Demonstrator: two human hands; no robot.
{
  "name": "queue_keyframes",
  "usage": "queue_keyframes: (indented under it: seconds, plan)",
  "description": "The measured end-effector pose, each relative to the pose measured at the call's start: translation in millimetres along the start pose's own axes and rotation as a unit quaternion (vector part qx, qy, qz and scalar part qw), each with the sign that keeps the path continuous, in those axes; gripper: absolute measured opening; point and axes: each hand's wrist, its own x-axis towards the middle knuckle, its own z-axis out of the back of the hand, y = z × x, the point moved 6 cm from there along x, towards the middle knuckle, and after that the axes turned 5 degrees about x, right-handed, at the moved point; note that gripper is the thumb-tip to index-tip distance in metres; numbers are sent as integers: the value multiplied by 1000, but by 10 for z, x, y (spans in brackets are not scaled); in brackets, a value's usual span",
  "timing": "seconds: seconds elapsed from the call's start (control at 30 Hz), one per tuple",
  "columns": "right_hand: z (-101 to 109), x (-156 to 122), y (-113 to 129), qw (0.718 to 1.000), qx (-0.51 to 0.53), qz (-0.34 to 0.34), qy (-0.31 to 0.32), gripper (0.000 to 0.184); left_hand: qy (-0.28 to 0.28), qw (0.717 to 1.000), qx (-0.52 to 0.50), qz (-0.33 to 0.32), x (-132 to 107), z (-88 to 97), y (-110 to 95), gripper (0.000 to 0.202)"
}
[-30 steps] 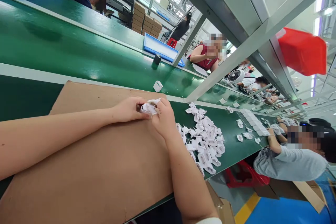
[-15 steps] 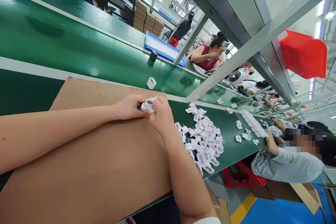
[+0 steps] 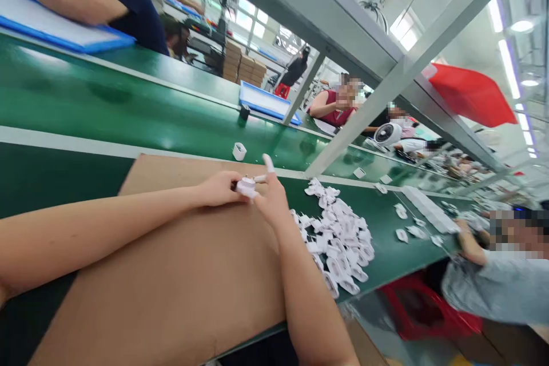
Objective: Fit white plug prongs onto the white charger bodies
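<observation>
A small white plug part (image 3: 246, 186) with short pins on top is held up over a brown cardboard sheet (image 3: 184, 280). My left hand (image 3: 219, 189) grips it from the left, fingers curled around its side. On the other side, my right hand (image 3: 272, 197) pinches its right edge, while one white-covered fingertip points upward, off the part. The fingers partly hide the part. Just right of my right forearm lies a heap of similar white plug parts (image 3: 338, 234).
A white block-shaped housing (image 3: 239, 151) and a black one (image 3: 244, 112) stand on the green conveyor belt (image 3: 180, 117). A slanting metal post (image 3: 334, 143) rises beyond the heap. A co-worker in grey (image 3: 497, 280) sits at the right, near a row of white pieces (image 3: 429, 209).
The view has shifted, so the bench sits lower in the picture. The plug part has turned and shows its pins; one right fingertip has lifted off it.
</observation>
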Motion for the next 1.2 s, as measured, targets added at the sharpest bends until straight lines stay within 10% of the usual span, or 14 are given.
queue_keyframes:
  seconds: [0.13, 0.3, 0.5, 0.67, 0.83, 1.03, 1.2]
  plan:
    - [396, -240, -202, 976, -191, -89, 64, 82, -110, 991, 27, 73, 56, 397, 145, 40]
    - [544, -426, -532, 886, -320, -261, 210, 66, -259, 949, 88, 158, 124, 1159, 551, 39]
    - [453, -253, -539, 945, -210, -226, 111, 43, -333, 906, 119, 233, 182, 1560, 795, 47]
    - [446, -159, -410, 976, -107, -191, 15, 20, -407, 873, 212, 165, 225, 1385, 464, 73]
    - [248, -103, -361, 988, 24, -150, -2, 26, -293, 907, 266, 145, 523, 871, 391, 101]
    - [-15, -104, -433, 955, 242, -173, 10, 49, -233, 926, 237, 178, 630, 877, 462, 38]
    - [138, -63, -345, 934, 323, -152, -16, 42, -141, 970, 192, 49, 415, 650, 49, 45]
